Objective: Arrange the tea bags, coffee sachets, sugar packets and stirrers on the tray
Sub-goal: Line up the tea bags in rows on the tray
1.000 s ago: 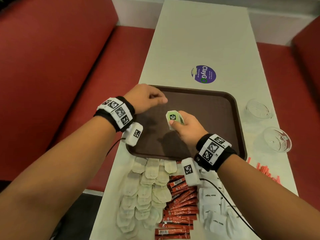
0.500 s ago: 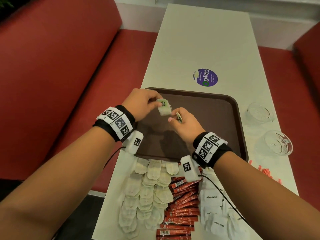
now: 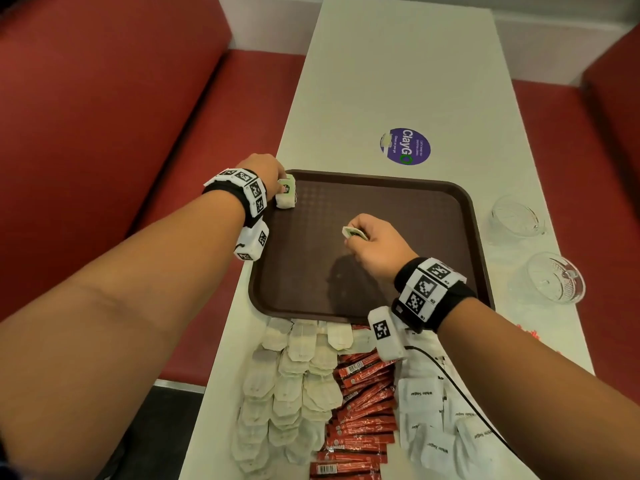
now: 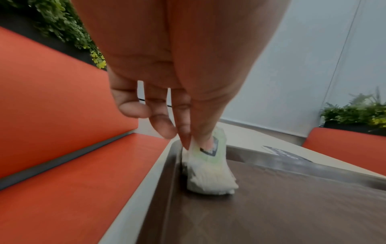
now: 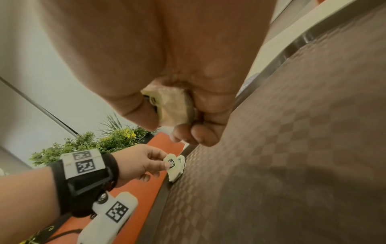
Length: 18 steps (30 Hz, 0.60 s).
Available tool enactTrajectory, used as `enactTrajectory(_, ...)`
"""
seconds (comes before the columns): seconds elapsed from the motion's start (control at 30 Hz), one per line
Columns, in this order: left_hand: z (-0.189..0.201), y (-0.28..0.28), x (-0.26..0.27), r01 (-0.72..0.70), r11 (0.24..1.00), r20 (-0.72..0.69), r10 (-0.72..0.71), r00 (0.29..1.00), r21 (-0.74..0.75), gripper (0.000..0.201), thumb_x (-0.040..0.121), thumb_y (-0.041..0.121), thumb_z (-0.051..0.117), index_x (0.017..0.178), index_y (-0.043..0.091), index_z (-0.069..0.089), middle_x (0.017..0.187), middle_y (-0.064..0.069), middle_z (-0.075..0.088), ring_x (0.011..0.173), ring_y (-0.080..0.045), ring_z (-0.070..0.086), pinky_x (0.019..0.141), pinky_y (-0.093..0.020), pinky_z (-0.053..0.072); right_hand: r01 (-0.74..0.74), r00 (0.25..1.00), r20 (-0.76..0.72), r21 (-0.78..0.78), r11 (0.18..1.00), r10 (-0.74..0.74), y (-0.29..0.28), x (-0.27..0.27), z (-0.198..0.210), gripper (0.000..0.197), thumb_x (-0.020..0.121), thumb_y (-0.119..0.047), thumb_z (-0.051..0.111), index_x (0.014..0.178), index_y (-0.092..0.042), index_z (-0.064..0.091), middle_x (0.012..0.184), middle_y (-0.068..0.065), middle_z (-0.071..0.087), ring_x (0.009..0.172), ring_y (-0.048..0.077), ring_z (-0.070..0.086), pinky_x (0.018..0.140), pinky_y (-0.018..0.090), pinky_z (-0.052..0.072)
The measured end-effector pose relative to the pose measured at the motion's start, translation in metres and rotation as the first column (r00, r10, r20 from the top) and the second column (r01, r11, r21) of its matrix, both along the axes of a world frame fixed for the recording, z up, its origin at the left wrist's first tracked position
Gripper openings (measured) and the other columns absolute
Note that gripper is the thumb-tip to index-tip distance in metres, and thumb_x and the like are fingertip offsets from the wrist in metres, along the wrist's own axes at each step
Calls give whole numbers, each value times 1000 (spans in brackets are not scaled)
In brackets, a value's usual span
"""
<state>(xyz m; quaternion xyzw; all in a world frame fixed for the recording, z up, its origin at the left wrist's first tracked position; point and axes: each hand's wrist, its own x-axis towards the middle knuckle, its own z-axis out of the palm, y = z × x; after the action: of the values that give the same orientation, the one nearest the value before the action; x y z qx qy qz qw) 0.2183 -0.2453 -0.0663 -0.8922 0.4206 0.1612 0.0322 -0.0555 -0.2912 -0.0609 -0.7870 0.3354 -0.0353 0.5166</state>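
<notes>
Left hand (image 3: 265, 171): reaches to the far-left corner of the brown tray (image 3: 381, 202); thumb and fingertips pinch the top of a small stack of tea bags (image 3: 286, 195), whose lower edge rests on the tray floor against the rim.
Left-hand detail: in the left wrist view the little and ring fingers hang loosely curled, apart from the stack.
Right hand (image 3: 375, 242): held over the middle of the tray, fingers curled round a second bunch of tea bags (image 3: 351, 233) — a green-printed tag shows at the thumb.
Loose supply: tea bags (image 3: 294, 386), red coffee sachets (image 3: 360, 403) and white sugar packets (image 3: 429, 420) lie in rows on the table (image 3: 398, 81), just beyond the tray's near edge.
Stirrers (image 3: 530, 332): red, beside the right forearm — largely hidden by it.
Hard to make out: the number of bags in either grip; the palm covers most of the right-hand bunch, and the left stack is blurred in the left wrist view.
Other items: two clear glass dishes (image 3: 519, 218) stand on the table to the right of the tray.
</notes>
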Motion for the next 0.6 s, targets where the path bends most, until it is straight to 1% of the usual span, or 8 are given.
enactTrajectory(0.07, -4, -6, 2, -17, 1000, 23, 17, 1000, 4, 29, 91, 34, 69, 119, 26, 69, 120, -4, 67, 108, -27, 62, 85, -36, 51, -11, 1000, 0, -6, 1000, 11, 0, -2, 1, 14, 95, -13, 56, 86, -23, 57, 69, 0, 58, 62, 17, 53, 59, 30, 45)
enactTrajectory(0.13, -9, -9, 0, -23, 1000, 70, 23, 997, 3, 36, 91, 34, 70, 125, 24, 64, 126, -6, 61, 113, -29, 60, 87, -38, 49, -9, 1000, -4, 1, 1000, 9, 1, -3, 2, 14, 96, -13, 56, 88, -24, 58, 67, 0, 59, 59, 14, 54, 55, 27, 45)
enactTrajectory(0.2, -14, -11, -3, -41, 998, 90, 45, 995, -40, 37, 90, 33, 70, 125, 21, 62, 126, -10, 58, 110, -33, 60, 85, -39, 49, 3, 1000, -3, 16, 1000, -3, 1, -4, 1, 13, 96, -12, 56, 89, -23, 59, 65, 1, 61, 57, 12, 56, 55, 27, 47)
enactTrajectory(0.27, -17, -13, -8, -46, 998, 81, 50, 995, -51, 30, 91, 37, 66, 114, 18, 67, 116, -10, 64, 102, -32, 63, 78, -36, 50, 11, 1000, 4, 31, 999, -11, 0, -4, -1, 11, 96, -14, 57, 90, -22, 61, 65, 4, 63, 56, 11, 58, 60, 32, 50)
enactTrajectory(0.33, -19, -15, -14, -21, 1000, 70, 21, 997, -12, 33, 89, 45, 67, 106, 17, 69, 107, -8, 68, 97, -30, 64, 74, -33, 50, 2, 1000, 9, 38, 999, -2, 0, -3, -2, 10, 97, -16, 58, 91, -23, 62, 68, 6, 67, 56, 9, 61, 64, 39, 54)
enactTrajectory(0.37, -19, -15, -16, -9, 1000, 72, 9, 997, 11, 36, 87, 48, 68, 106, 17, 69, 106, -7, 68, 97, -29, 64, 75, -33, 51, -3, 1000, 10, 43, 999, 3, 0, -3, -2, 10, 97, -17, 58, 92, -23, 62, 70, 8, 68, 58, 9, 62, 66, 42, 56)
enactTrajectory(0.5, -19, -11, -17, 1, 999, 95, -5, 995, 47, 39, 85, 44, 73, 110, 15, 69, 109, -6, 68, 98, -28, 65, 78, -33, 52, -5, 1000, 14, 62, 998, 4, 1, 0, -2, 8, 97, -20, 60, 93, -25, 65, 75, 11, 72, 63, 19, 66, 71, 52, 59)
enactTrajectory(0.6, -12, -7, -20, 9, 1000, 46, -10, 999, 26, 40, 86, 47, 71, 110, 15, 69, 110, -7, 68, 99, -28, 64, 80, -34, 53, 4, 1000, 18, 72, 997, -5, 2, 1, -3, 9, 97, -20, 61, 93, -26, 65, 72, 7, 72, 77, 35, 72, 74, 55, 58)
